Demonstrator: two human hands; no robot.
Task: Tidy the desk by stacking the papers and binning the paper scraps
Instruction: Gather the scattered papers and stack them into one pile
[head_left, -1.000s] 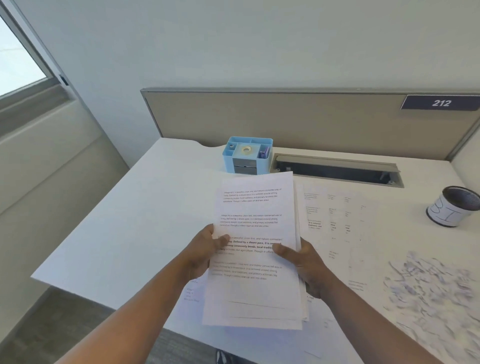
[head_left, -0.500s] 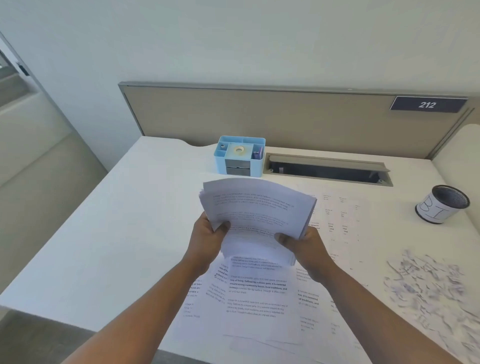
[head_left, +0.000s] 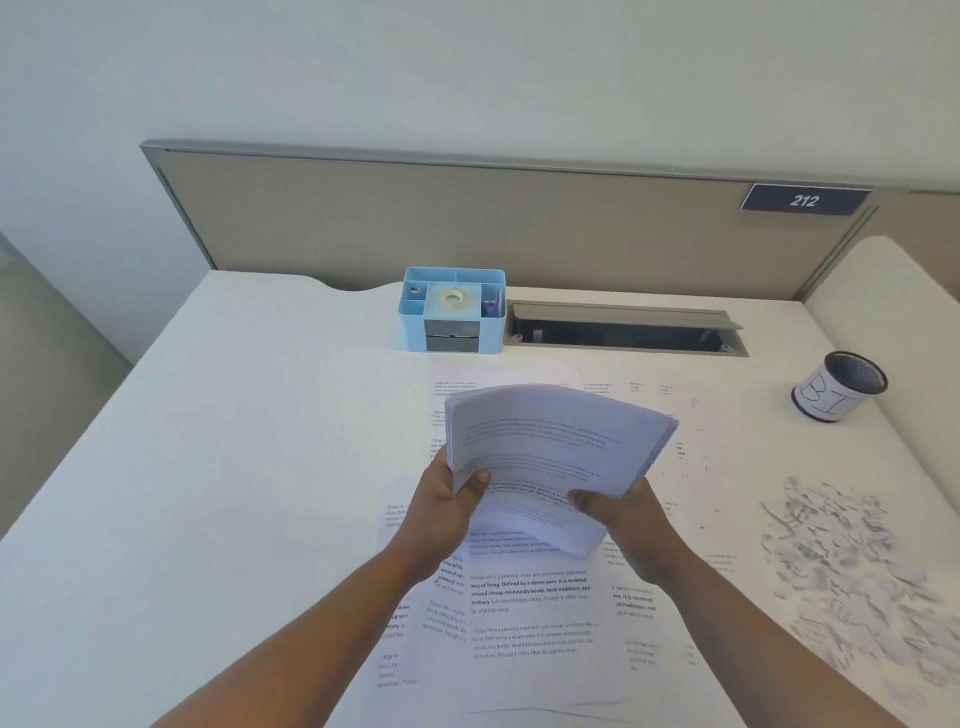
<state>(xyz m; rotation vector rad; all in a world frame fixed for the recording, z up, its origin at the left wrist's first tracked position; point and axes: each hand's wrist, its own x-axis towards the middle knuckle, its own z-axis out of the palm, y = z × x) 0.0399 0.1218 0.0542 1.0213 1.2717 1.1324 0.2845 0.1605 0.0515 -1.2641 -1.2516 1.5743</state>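
A thick stack of printed papers (head_left: 550, 447) is held above the white desk (head_left: 218, 467), bowed upward in the middle. My left hand (head_left: 447, 506) grips its left edge with the thumb on top. My right hand (head_left: 623, 512) grips the lower right edge, thumb over the sheets. Several loose printed sheets (head_left: 530, 613) lie spread flat on the desk beneath the stack. A heap of shredded paper scraps (head_left: 852, 577) lies at the right. A small mesh cup marked as a bin (head_left: 837, 385) stands at the far right.
A light blue desk organiser (head_left: 453, 310) with tape in it stands at the back centre. Beside it is an open grey cable tray (head_left: 623, 328). A beige partition (head_left: 498, 223) with a "212" plate closes the back. The desk's left edge drops to the floor.
The stack went from lying flat and upright in my hands to tilted away and bowed. It now sits farther over the desk, and more loose sheets show beneath.
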